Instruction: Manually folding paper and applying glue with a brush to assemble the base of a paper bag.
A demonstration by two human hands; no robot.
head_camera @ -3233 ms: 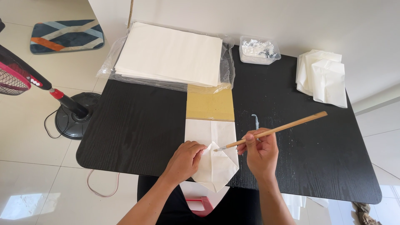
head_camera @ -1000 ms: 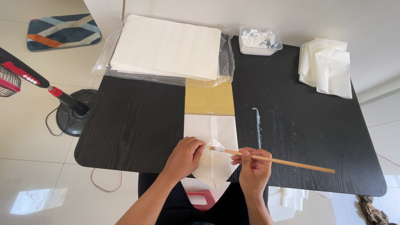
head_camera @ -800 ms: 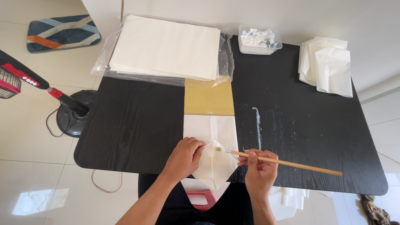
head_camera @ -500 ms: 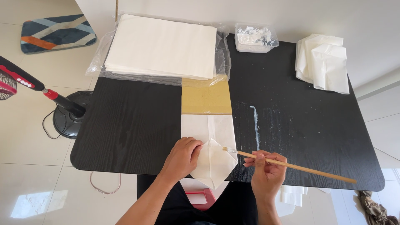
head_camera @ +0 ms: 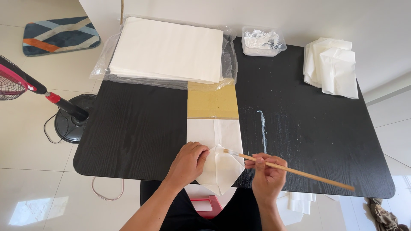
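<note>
A white folded paper piece (head_camera: 220,169) lies at the near edge of the black table (head_camera: 137,128), its lower end folded to a point. My left hand (head_camera: 188,163) presses flat on its left side. My right hand (head_camera: 267,173) grips a long wooden brush (head_camera: 291,170), whose white tip touches the top of the folded flap. The brush handle slants away to the lower right. A tan cardboard strip (head_camera: 212,102) lies under the paper and reaches toward the back.
A large stack of white sheets (head_camera: 167,49) in clear plastic sits at the back left. A clear tub of white paste (head_camera: 263,41) and a pile of folded white pieces (head_camera: 332,67) are at the back right. A white paste smear (head_camera: 262,128) marks the table. A red-and-black fan (head_camera: 51,102) stands left.
The brush swung from pointing up-right to slanting down-right, and my right hand slid right along the table edge. My left hand stayed on the paper.
</note>
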